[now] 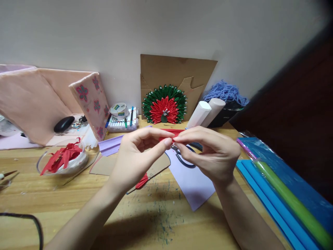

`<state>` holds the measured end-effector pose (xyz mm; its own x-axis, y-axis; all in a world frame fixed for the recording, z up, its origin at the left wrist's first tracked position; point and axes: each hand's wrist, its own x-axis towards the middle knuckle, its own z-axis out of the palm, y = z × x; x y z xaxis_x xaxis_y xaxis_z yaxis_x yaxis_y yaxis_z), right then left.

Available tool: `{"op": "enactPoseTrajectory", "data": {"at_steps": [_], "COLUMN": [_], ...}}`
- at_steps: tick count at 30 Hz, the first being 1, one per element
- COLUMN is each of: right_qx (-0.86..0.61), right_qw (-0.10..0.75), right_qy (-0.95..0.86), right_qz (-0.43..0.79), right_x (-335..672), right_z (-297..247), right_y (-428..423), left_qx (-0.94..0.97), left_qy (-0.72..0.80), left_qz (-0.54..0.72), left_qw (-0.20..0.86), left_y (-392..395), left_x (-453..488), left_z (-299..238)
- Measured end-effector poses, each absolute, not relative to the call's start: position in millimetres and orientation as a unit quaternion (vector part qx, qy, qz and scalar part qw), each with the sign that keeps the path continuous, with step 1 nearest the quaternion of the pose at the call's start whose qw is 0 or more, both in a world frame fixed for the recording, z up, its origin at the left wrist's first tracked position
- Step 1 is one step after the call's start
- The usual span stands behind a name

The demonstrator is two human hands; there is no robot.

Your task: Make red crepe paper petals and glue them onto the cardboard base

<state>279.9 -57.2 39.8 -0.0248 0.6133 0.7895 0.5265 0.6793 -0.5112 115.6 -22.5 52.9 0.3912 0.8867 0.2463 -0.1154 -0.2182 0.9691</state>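
Observation:
Both hands meet above the middle of the table, fingertips nearly touching. Between the thumb and fingers of my left hand (137,152) is one side of a small piece of red crepe paper (163,139); my right hand (212,151) pinches the other side. Fingers cover most of the paper, so its shape is hard to make out. Beneath the right hand lie dark-handled scissors (184,163), partly hidden, on a lilac paper sheet (196,191). Below the left hand is a cut cardboard piece (159,165) with a bit of red paper (142,181) at its edge.
A clear bowl (84,159) of red strips (63,156) stands left, near folded purple paper (110,146). Behind, a red-and-green peacock (165,104) leans against cardboard (177,69). Markers (122,123), white rolls (199,114), blue yarn (226,93) and wrapped paper rolls (283,187) surround the workspace.

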Motion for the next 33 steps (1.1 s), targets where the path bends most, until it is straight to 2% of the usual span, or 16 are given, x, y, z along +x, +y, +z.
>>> {"op": "enactPoseTrajectory", "data": {"at_steps": [13, 19, 23, 26, 33], "right_qx": [-0.366, -0.370, -0.388, -0.393, -0.378], "right_qw": [0.489, 0.503, 0.526, 0.550, 0.569], "right_qy": [-0.778, -0.764, -0.747, -0.734, -0.729], "right_qz": [-0.146, -0.164, -0.121, -0.066, -0.042], "right_x": [286.3, 283.8, 280.5, 279.2, 280.2], "right_z": [40.9, 38.5, 40.0, 40.6, 39.5], "right_y": [-61.0, -57.7, -56.7, -56.5, -55.9], "left_qx": [0.614, 0.604, 0.609, 0.643, 0.748], "left_qy": [0.314, 0.306, 0.290, 0.280, 0.243], "left_qz": [0.457, 0.464, 0.467, 0.466, 0.502], "left_qw": [0.561, 0.572, 0.571, 0.539, 0.358], "left_y": [-22.8, -23.1, -21.4, -20.4, -20.6], "left_x": [116.9, 116.1, 114.5, 112.1, 105.5], "left_z": [52.7, 52.3, 50.5, 50.4, 52.6]}}
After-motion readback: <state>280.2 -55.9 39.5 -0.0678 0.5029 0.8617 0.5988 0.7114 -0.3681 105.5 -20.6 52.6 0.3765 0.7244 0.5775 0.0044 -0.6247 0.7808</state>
